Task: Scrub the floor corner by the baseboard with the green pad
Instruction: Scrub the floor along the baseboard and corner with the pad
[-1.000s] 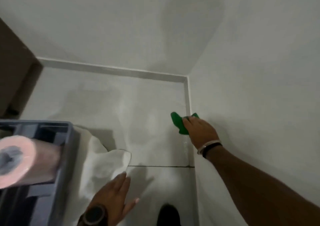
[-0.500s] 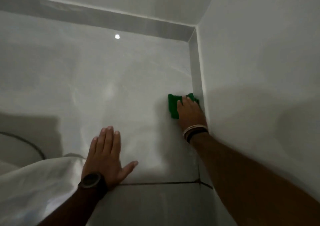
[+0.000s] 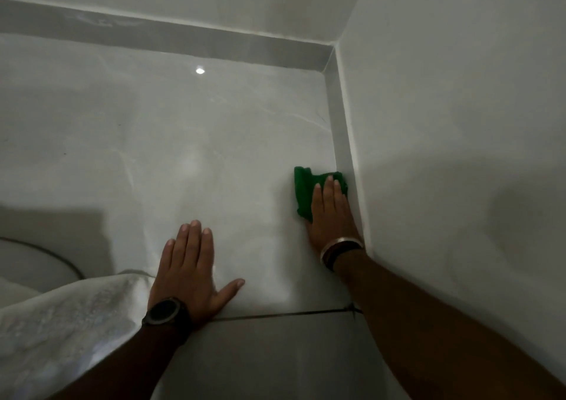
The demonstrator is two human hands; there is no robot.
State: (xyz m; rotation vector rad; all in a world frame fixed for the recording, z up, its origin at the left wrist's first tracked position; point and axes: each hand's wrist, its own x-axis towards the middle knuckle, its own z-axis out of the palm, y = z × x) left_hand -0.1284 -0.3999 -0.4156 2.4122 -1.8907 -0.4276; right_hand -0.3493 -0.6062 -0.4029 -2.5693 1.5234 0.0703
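A green pad (image 3: 303,191) lies on the glossy pale floor tile right beside the right-hand baseboard (image 3: 342,142). My right hand (image 3: 331,212) presses flat on it, fingers pointing toward the corner, and covers its near half. The corner where both baseboards meet (image 3: 329,64) lies well beyond the pad. My left hand (image 3: 190,272), with a dark watch on its wrist, rests flat on the floor with fingers spread, holding nothing.
White walls rise at the back and close on the right. A white plastic sheet or bag (image 3: 61,323) lies at the lower left beside my left wrist. A dark grout line (image 3: 291,314) crosses the floor near my wrists. A dark curved cord (image 3: 46,251) shows at the left.
The view dropped much closer to the floor; the blue crate and paper roll left the frame. My left hand came down flat on the tile. My right hand stays on the pad by the baseboard.
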